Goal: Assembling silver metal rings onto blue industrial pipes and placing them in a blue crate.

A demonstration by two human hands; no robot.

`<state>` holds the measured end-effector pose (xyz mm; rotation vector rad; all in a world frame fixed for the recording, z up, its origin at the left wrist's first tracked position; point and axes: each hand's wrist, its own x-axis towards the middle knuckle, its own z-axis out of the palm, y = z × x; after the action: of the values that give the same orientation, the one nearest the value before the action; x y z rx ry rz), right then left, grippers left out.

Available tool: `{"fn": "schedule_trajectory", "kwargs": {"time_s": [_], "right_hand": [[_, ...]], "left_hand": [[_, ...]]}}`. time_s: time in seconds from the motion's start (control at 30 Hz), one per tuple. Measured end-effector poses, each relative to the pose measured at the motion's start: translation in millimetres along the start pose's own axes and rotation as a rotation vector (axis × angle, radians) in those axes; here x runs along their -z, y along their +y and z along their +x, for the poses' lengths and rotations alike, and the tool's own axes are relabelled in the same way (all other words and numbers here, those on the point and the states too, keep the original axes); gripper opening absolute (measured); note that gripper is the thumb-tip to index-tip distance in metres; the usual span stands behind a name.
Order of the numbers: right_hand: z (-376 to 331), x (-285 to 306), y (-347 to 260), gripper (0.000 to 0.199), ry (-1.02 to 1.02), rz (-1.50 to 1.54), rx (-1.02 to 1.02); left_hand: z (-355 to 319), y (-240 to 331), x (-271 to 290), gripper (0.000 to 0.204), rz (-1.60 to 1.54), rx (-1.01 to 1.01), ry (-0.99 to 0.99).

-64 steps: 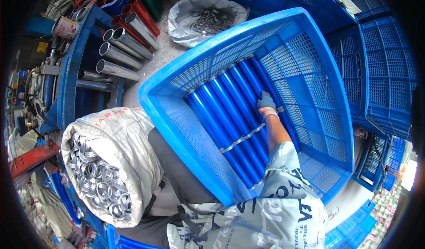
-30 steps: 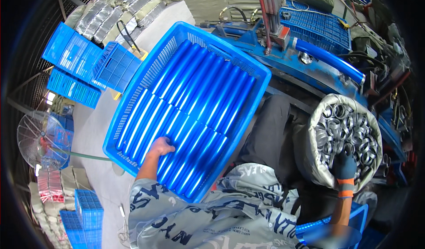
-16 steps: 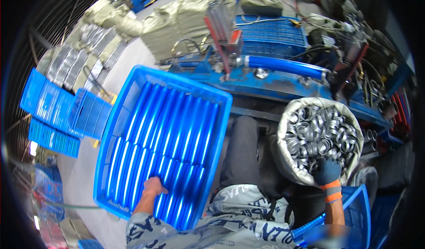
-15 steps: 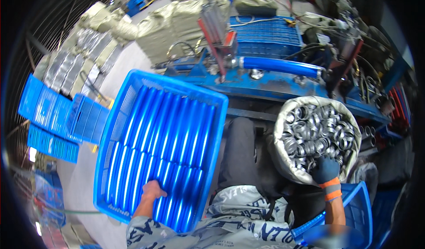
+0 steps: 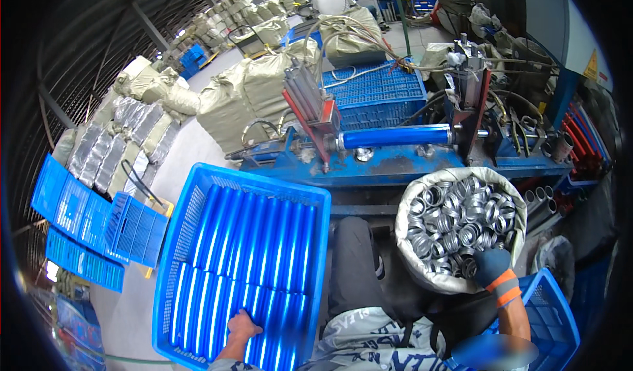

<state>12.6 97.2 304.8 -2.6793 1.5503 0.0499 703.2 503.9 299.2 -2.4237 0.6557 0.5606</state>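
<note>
Two hands are counted: one bare left hand (image 5: 242,325) at lower centre-left, one gloved right hand (image 5: 492,265) at lower right. One blue tube (image 5: 395,137) is mounted upper right of centre; two rows of blue tubes (image 5: 264,239) are held in one crate (image 5: 179,252). Metal rings (image 5: 455,219), too many to be counted, are contained in one sack (image 5: 430,280).

Fairly bright light lays long white glare streaks on the glossy blue tubes (image 5: 227,236) and glints on the metal rings (image 5: 455,213); the roof (image 5: 82,61) and the space under the blue bench (image 5: 395,170) are dim. Fisheye curvature bows straight edges, black vignetting darkens the corners, and a smeared patch overlaps the right forearm (image 5: 514,319).
</note>
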Motion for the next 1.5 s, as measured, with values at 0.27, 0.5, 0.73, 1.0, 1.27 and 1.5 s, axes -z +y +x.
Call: {"fn": "schedule_trajectory", "kwargs": {"time_s": [0.27, 0.5, 0.73, 1.0, 1.27, 1.5], "right_hand": [[7, -4, -14, 0.026, 0.143, 0.289, 0.083], [-16, -21, -1, 0.031, 0.143, 0.398, 0.0], [-12, -64, -63, 0.059, 0.388, 1.632, -0.599], [12, -7, -136, 0.07, 0.383, 2.337, -0.104], [18, 17, -131, 0.078, 0.359, 2.261, -0.026], [12, 34, -127, 0.085, 0.254, 1.998, -0.047]], "left_hand": [[20, -27, 45, 0.076, -0.414, -0.007, 0.116], [4, 65, 212, 0.089, -0.764, -0.552, 0.745], [-113, 247, 302, 0.076, -0.578, -1.226, 0.645], [-150, 331, 283, 0.064, -0.314, -1.572, 0.569], [-157, 329, 289, 0.07, -0.195, -1.56, 0.51], [-146, 330, 287, 0.072, -0.175, -1.599, 0.528]]}}
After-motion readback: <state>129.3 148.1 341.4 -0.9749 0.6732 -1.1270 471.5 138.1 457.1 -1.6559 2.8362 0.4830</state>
